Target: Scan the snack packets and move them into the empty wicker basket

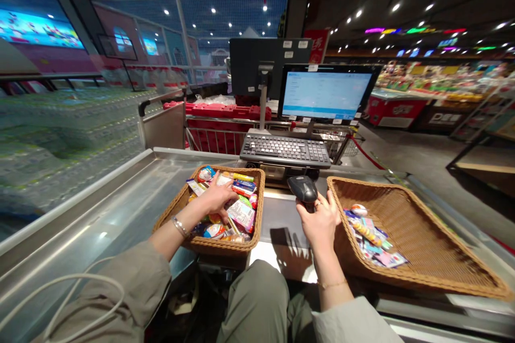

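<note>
My left hand [218, 196] reaches into a wicker basket [260, 209] full of small packaged sweets and snacks [242, 213]. Its fingers are spread over the packets, and I see nothing gripped in them. My right hand [321, 220] is wrapped round the handle of a black barcode scanner [302, 188], whose head points away from me above the metal counter. Just right of that hand stands a second, larger wicker basket [434, 225]. A few flat packets [370, 238] and a round white-and-red item [359, 209] lie at its left end.
Behind the scanner are a black keyboard [285, 149] and a lit monitor [326, 94], with the back of another screen [253, 64] beside it. A metal shopping cart [213, 136] stands beyond the counter [132, 193]. A white cable [92, 276] loops across my left sleeve.
</note>
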`<state>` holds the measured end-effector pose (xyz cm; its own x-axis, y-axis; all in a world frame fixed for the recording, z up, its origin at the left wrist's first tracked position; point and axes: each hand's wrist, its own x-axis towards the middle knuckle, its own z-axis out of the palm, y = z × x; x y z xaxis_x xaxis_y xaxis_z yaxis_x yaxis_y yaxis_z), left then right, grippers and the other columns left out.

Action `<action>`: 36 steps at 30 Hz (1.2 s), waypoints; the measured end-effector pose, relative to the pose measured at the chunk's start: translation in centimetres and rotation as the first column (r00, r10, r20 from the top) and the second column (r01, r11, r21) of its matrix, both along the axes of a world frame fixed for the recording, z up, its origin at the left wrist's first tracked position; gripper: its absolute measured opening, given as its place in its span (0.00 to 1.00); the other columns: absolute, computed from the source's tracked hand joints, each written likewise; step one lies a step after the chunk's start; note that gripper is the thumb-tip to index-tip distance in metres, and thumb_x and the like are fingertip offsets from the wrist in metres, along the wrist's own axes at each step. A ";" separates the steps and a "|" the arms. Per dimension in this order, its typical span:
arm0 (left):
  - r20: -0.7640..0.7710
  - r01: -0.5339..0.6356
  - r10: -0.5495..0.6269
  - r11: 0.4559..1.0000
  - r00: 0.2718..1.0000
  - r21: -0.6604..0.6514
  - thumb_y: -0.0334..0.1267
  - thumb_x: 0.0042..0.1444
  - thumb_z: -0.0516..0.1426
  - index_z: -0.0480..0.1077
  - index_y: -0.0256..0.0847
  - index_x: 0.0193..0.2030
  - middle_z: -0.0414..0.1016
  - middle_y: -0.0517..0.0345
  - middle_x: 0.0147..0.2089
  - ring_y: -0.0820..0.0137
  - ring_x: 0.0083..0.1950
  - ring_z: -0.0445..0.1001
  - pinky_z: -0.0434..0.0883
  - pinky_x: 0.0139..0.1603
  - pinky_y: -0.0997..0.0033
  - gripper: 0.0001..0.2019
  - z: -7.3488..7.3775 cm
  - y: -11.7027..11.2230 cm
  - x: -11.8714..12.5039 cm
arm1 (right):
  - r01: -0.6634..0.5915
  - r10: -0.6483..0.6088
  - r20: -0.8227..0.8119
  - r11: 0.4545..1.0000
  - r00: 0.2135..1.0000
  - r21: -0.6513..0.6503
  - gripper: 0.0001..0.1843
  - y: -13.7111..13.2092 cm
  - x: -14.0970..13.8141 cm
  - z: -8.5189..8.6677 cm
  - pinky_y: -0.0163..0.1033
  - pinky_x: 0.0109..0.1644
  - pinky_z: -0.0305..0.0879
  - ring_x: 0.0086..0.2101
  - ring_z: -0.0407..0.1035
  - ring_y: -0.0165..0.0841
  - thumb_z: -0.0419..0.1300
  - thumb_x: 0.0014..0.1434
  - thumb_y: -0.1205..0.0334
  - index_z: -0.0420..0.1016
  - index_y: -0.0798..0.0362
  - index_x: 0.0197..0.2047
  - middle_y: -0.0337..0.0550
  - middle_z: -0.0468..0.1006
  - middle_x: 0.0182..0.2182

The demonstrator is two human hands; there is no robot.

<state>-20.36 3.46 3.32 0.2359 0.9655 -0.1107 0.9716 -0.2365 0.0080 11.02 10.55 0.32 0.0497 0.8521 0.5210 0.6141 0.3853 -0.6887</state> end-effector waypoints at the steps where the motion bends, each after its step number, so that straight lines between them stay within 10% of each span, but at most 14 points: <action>1: -0.003 -0.003 0.003 1.000 1.000 0.003 0.53 0.43 0.68 0.73 0.51 0.51 0.78 0.51 0.55 0.48 0.71 0.57 0.16 0.65 0.32 0.27 0.1 -0.1 -0.1 | -0.003 0.003 -0.002 1.000 1.000 -0.001 0.20 0.0 0.0 0.0 0.61 0.65 0.41 0.64 0.54 0.50 0.57 0.52 0.45 0.80 0.51 0.38 0.51 0.77 0.53; 14: -0.069 -0.115 0.143 0.944 0.987 0.309 0.46 0.50 0.67 0.68 0.50 0.60 0.53 0.47 0.74 0.45 0.76 0.42 0.17 0.61 0.22 0.30 1.5 -0.6 -0.3 | -0.023 0.023 0.007 1.000 1.000 0.006 0.19 0.0 0.0 0.2 0.61 0.66 0.40 0.65 0.52 0.50 0.58 0.52 0.46 0.79 0.51 0.37 0.49 0.77 0.54; 27: -0.064 -0.173 0.266 0.772 0.962 0.612 0.43 0.53 0.65 0.68 0.49 0.62 0.48 0.51 0.75 0.45 0.76 0.38 0.24 0.64 0.20 0.28 2.5 -0.1 2.6 | -0.079 0.075 0.073 0.996 0.995 0.052 0.12 -0.2 0.1 0.3 0.66 0.64 0.39 0.66 0.49 0.50 0.59 0.53 0.49 0.77 0.49 0.32 0.44 0.74 0.57; 36: -0.024 -0.189 0.265 0.747 0.964 0.638 0.41 0.53 0.65 0.67 0.48 0.63 0.47 0.51 0.75 0.45 0.76 0.37 0.25 0.65 0.20 0.30 3.1 0.8 5.1 | -0.115 0.098 0.129 0.984 0.987 0.135 0.09 -0.3 0.5 0.5 0.69 0.64 0.38 0.67 0.48 0.51 0.61 0.51 0.54 0.78 0.48 0.33 0.44 0.73 0.58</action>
<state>-15.23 4.24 6.39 0.0238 0.8508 0.5249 0.9829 0.0759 -0.1676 11.49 10.26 0.78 -0.1081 0.7666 0.6330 0.6399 0.5409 -0.5458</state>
